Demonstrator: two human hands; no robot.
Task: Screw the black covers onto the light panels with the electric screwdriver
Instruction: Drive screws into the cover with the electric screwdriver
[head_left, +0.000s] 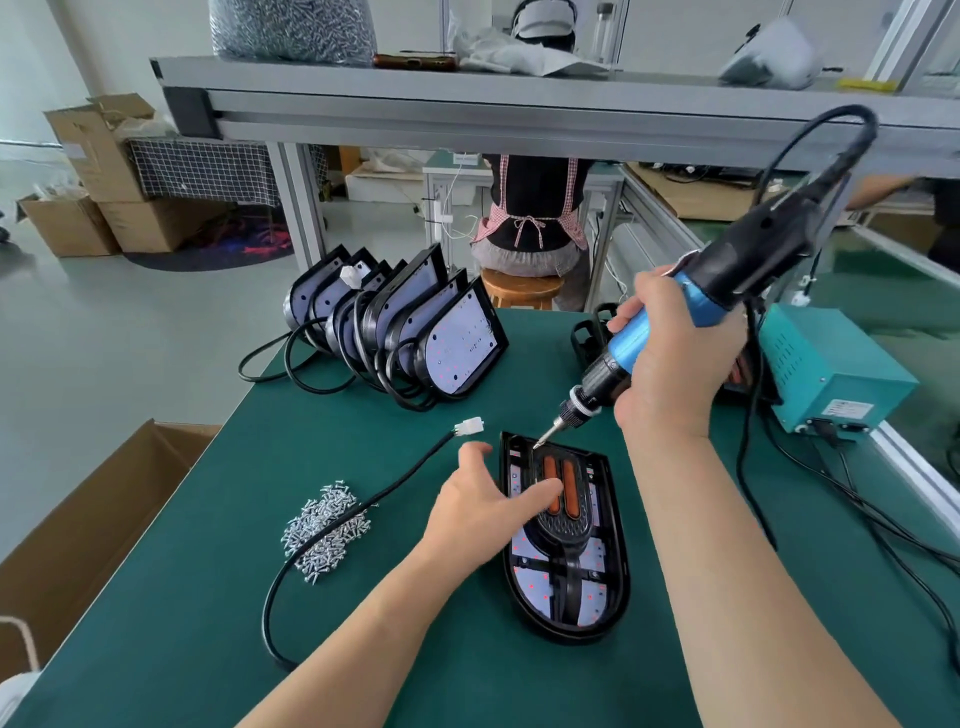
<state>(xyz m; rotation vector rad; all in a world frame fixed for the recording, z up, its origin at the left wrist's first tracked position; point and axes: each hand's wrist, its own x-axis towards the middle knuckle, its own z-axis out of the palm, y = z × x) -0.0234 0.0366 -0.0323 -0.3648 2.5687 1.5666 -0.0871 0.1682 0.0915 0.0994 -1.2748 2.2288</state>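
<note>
The fingers (540, 491) of your left hand (483, 512) rest on the cover (566, 527), which sits in the light panel (592, 608) lying flat on the table (311, 649). Just beyond those fingertips, the bit of the electric screwdriver (639, 343) meets the panel's far end; your right hand (675, 353) grips the tool above. Left of your left fingers lies the screw pile (324, 530) with a cable (410, 475) across it, and the connector (469, 428) lies just beyond your fingertips. Farther back stands a row of panels (395, 322). Right of your right fingers sits the power supply box (831, 369).

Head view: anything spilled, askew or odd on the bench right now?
Nothing damaged. The screws lie in a loose heap on the green mat, untrayed, and the black cable runs across the heap.
</note>
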